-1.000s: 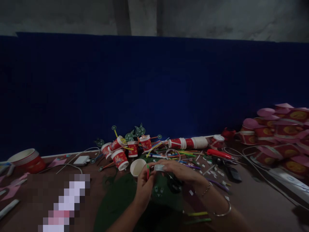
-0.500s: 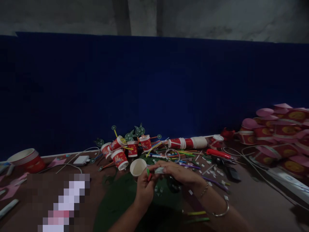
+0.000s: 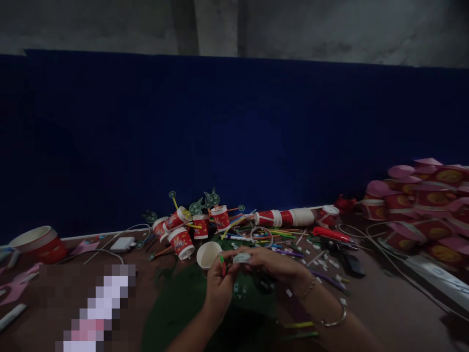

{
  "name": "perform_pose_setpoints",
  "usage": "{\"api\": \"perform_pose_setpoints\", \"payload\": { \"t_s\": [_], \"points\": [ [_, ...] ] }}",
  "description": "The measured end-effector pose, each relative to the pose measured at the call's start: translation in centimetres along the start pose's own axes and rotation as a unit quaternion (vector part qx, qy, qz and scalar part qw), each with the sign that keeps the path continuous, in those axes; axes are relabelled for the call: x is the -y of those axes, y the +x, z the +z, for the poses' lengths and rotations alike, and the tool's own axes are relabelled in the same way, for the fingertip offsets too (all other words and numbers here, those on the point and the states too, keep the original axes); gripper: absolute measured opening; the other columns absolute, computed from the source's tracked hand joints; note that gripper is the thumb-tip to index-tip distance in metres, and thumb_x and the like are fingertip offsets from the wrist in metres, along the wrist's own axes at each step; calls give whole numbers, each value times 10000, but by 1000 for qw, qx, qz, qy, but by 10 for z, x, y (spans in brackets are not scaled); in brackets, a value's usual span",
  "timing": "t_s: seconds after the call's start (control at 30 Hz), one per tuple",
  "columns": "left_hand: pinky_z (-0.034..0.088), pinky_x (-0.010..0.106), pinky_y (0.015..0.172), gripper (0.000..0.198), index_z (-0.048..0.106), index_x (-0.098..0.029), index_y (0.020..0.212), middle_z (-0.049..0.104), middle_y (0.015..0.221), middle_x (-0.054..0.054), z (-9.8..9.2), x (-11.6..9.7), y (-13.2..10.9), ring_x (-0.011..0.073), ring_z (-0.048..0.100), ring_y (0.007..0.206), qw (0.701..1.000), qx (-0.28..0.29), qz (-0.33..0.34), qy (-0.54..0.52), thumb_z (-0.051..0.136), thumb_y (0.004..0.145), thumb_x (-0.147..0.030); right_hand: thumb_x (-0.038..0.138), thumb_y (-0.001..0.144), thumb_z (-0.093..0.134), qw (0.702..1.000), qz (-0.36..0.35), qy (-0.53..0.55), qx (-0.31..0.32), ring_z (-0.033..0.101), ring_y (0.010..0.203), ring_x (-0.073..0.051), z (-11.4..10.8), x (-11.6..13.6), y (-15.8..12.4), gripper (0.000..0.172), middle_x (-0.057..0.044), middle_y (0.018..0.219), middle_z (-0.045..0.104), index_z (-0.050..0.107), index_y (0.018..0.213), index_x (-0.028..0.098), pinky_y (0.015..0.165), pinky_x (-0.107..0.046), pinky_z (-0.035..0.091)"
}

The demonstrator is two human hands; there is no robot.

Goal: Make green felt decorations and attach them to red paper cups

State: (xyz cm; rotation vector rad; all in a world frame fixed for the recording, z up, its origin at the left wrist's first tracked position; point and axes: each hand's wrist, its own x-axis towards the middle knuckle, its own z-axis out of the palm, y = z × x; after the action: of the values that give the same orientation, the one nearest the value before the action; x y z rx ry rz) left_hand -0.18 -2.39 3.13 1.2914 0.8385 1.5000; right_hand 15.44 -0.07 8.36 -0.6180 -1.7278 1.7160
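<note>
My left hand (image 3: 219, 288) is closed, with a short green-and-red stick-like piece (image 3: 223, 265) between thumb and fingers. My right hand (image 3: 275, 266) reaches across from the right, its fingertips pinching a small pale greenish curved piece (image 3: 242, 258). The left fingertips meet that piece at its other side. Under the right palm is a dark object (image 3: 264, 283), mostly hidden; I cannot tell its kind. Just behind the left hand a white-lined paper cup (image 3: 209, 255) stands with its mouth toward me. Below both hands lies dark green sheet material (image 3: 183, 303).
Red paper cups (image 3: 180, 243) with sticks and green cut-outs cluster behind. Nested cups (image 3: 286, 217) lie on their side. Coloured sticks and white scraps (image 3: 322, 261) litter the table beside a red-handled tool (image 3: 331, 233). Pink-topped red cups (image 3: 432, 210) pile up right; cables run along the back.
The pale piece between my hands has turned to show more of its curved face. My left fingers and the green-and-red piece have shifted slightly left.
</note>
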Motion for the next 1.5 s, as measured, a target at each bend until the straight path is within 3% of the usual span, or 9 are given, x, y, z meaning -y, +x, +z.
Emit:
{"api": "perform_pose_setpoints", "payload": {
  "t_s": [0.1, 0.2, 0.4, 0.63, 0.83, 0.93, 1.07, 1.27, 1.5],
  "points": [
    [490, 285, 650, 179, 656, -186, 890, 669, 808, 48, -1, -1, -1, 172, 606, 691, 997, 14, 46, 58, 634, 732, -269, 173, 722, 447, 998, 5, -57, -10, 414, 675, -119, -3, -2, 2, 241, 0, 775, 495, 666, 821, 147, 625, -236, 341],
    [475, 311, 718, 167, 678, -192, 886, 671, 810, 55, -1, -2, -3, 198, 603, 763, 990, 33, 81, 114, 625, 735, -238, 158, 734, 436, 989, -10, -149, 10, 441, 740, -133, -7, 1, 2, 263, -5, 815, 511, 678, 836, 157, 690, -247, 362],
    [464, 310, 729, 171, 668, -187, 896, 657, 823, 55, 0, -1, -4, 202, 599, 782, 995, 42, 54, 79, 609, 754, -263, 157, 764, 421, 985, -22, -165, 42, 465, 782, -140, -6, 14, -3, 259, -24, 897, 528, 663, 856, 153, 712, -253, 402],
    [457, 258, 625, 169, 634, -189, 879, 628, 700, 13, 0, -9, -1, 155, 571, 640, 996, -3, 39, 81, 600, 763, -308, 149, 725, 416, 997, -15, -77, 5, 486, 714, -146, -9, 5, -3, 179, -16, 767, 540, 595, 725, 157, 702, -271, 406],
    [448, 312, 814, 286, 634, -202, 1033, 665, 967, 71, 2, -11, -1, 215, 596, 891, 991, 58, 32, 116, 601, 755, -265, 259, 863, 419, 971, -58, -229, 27, 505, 926, -174, -16, 12, -8, 226, -41, 960, 580, 631, 882, 181, 907, -322, 365],
    [442, 330, 836, 280, 655, -196, 1021, 673, 973, 80, 1, -7, -1, 228, 597, 907, 989, 64, 40, 126, 592, 755, -257, 215, 858, 424, 959, -56, -279, 4, 502, 901, -166, -14, 13, -6, 219, -43, 941, 564, 628, 795, 168, 892, -322, 373],
    [465, 322, 777, 217, 679, -186, 917, 685, 879, 73, 0, -4, -2, 225, 602, 844, 990, 29, 72, 115, 613, 730, -273, 188, 843, 408, 963, -74, -255, 39, 501, 856, -155, -11, 15, -4, 223, -41, 895, 539, 583, 708, 159, 846, -300, 393],
    [470, 291, 699, 162, 663, -186, 878, 667, 786, 43, 0, -3, -2, 189, 595, 746, 991, 15, 68, 116, 591, 752, -256, 296, 852, 432, 975, -95, -190, 59, 488, 869, -163, -13, 15, -2, 267, -39, 871, 539, 568, 672, 152, 855, -314, 390],
    [468, 272, 665, 178, 658, -173, 852, 650, 746, 36, -1, -6, -1, 177, 587, 704, 987, 3, 82, 138, 582, 760, -305, 289, 822, 500, 991, -59, -99, 61, 505, 921, -181, -18, 4, -5, 197, -45, 955, 575, 654, 816, 164, 883, -316, 377]
  ]
}}
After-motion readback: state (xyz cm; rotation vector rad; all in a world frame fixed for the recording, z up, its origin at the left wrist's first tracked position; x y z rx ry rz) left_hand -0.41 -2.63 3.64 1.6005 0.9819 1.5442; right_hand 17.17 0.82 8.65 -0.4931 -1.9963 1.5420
